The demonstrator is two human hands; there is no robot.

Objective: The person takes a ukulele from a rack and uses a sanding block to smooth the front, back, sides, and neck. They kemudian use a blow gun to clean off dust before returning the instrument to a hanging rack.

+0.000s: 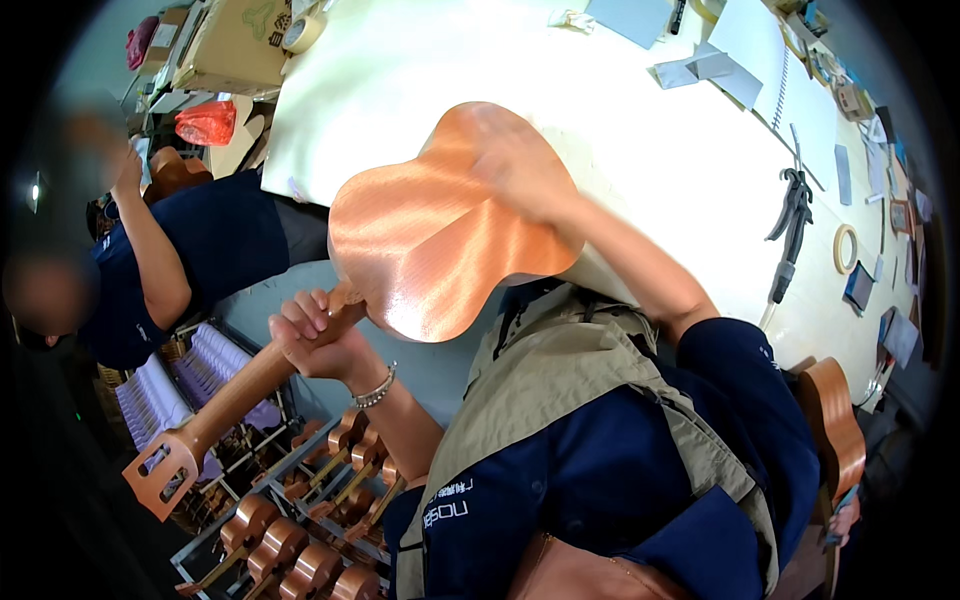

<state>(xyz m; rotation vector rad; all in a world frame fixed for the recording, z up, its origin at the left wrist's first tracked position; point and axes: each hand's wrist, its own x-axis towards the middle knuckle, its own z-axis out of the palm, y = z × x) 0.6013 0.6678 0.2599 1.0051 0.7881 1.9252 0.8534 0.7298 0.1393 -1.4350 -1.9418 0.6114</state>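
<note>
A small wooden ukulele [430, 240] with a slotted headstock lies across the space before me. Its body has no sound hole on the side turned up, and it reaches over the edge of the white table. My left hand [318, 335], with a beaded bracelet at its wrist, is wrapped round the neck close to the body. My right hand [525, 180] rests over the far right part of the body. Motion smears its fingers, so I cannot make out their shape or anything under them.
On the white table [640, 130] are a black clamp-like tool [793, 210], a tape roll [846, 249] and a spiral notebook [775, 85]. A co-worker [190, 250] is at the left, near a cardboard box [230, 50]. Racked ukuleles [285, 545] stand below left; another instrument [833, 425] is at right.
</note>
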